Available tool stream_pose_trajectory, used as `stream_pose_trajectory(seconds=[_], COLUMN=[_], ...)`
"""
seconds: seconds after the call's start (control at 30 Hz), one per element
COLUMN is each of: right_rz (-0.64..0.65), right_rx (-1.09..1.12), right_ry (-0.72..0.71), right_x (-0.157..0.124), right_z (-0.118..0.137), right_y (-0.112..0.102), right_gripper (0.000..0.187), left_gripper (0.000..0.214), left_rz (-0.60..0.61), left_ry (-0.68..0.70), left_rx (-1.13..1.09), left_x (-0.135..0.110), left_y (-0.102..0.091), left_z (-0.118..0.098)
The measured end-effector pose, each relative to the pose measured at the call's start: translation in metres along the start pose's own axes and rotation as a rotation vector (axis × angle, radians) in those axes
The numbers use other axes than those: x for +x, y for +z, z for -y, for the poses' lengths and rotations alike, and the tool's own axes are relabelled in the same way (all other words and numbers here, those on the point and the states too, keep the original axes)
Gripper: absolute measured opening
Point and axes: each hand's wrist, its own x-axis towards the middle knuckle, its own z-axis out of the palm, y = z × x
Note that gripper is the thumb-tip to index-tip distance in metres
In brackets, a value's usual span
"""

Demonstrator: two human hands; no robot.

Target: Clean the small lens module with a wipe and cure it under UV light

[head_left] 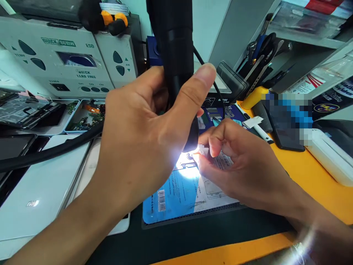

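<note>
My left hand (140, 129) is wrapped round a black tube-shaped device (176, 44) that stands roughly upright. Bright light glares at its lower end, just above a blue-and-white printed sheet (171, 198). Close to that end, on the right, my right hand (234, 165) pinches a small white piece (203, 150) between thumb and finger. Glare and the fingers hide much of this piece, so its kind is unclear. Under the light, part of the sheet is washed out white.
A rework station (79, 70) stands at the back left, with a black hose (55, 149) crossing below it. Phones and a white tablet-like device (41, 187) lie at left, near a tray of small parts (72, 127). A black phone (286, 129) and hand tools (261, 55) are at right.
</note>
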Motion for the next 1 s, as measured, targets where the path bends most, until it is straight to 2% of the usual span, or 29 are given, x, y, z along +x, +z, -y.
stream_pose_trajectory(seconds=[0.17,0.43,0.57,0.77,1.0], right_rz=[-0.074,-0.018,-0.097,-0.093,-0.091], right_rx=[-0.009,0.008,-0.046,0.007,-0.044], right_ry=[-0.005,0.014,-0.007,-0.002,-0.027], right_x=[-0.0018,0.0013,-0.0010,-0.0017,-0.0008], right_z=[0.0007,-0.0002,-0.0008,-0.0015,-0.0009], right_y=[0.0036,0.0013,0.0042,0.0058,0.0051], right_gripper=[0.032,0.030,0.031,0.033,0.033], left_gripper=[0.029,0.029,0.030,0.028,0.029], left_rz=[-0.002,0.001,-0.001,-0.011,-0.001], left_ry=[0.003,0.049,0.055,0.051,0.070], left_rx=[-0.009,0.036,0.035,0.047,0.035], left_x=[-0.0012,-0.0035,-0.0033,-0.0023,-0.0027], left_y=[0.0003,-0.0023,-0.0011,-0.0007,-0.0009], left_z=[0.0003,0.0000,-0.0011,-0.0017,-0.0017])
